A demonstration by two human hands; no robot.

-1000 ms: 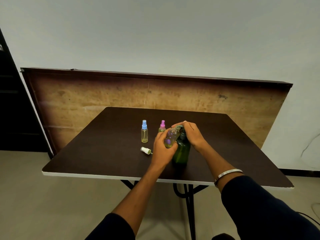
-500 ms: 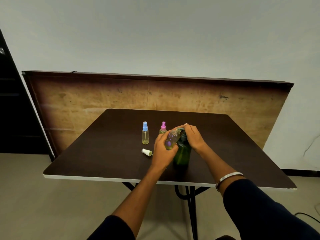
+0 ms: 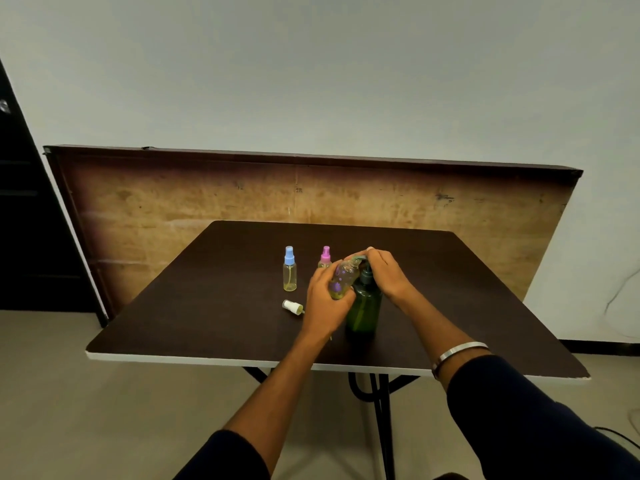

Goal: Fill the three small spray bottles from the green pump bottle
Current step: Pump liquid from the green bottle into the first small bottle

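Note:
A green pump bottle point(image 3: 364, 310) stands upright near the middle of the dark table point(image 3: 214, 306). My right hand point(image 3: 388, 273) rests on its pump head, fingers curled over the nozzle. My left hand point(image 3: 327, 299) holds an uncapped clear spray bottle point(image 3: 343, 278) tilted, its mouth up at the pump nozzle; a little yellowish liquid sits in its bottom. A blue-capped spray bottle point(image 3: 290, 269) and a pink-capped spray bottle point(image 3: 325, 257) stand upright behind, both with yellowish liquid. A loose white spray cap point(image 3: 293, 306) lies on the table left of my left hand.
The table's white front edge point(image 3: 207, 359) is close to me, with black legs beneath. A wooden board point(image 3: 173, 202) leans against the wall behind the table. A dark door or cabinet point(image 3: 24, 220) stands at the far left.
Both hands keep the same hold on the tilted bottle and pump head. The camera has tipped slightly, so the table sits a little lower in view.

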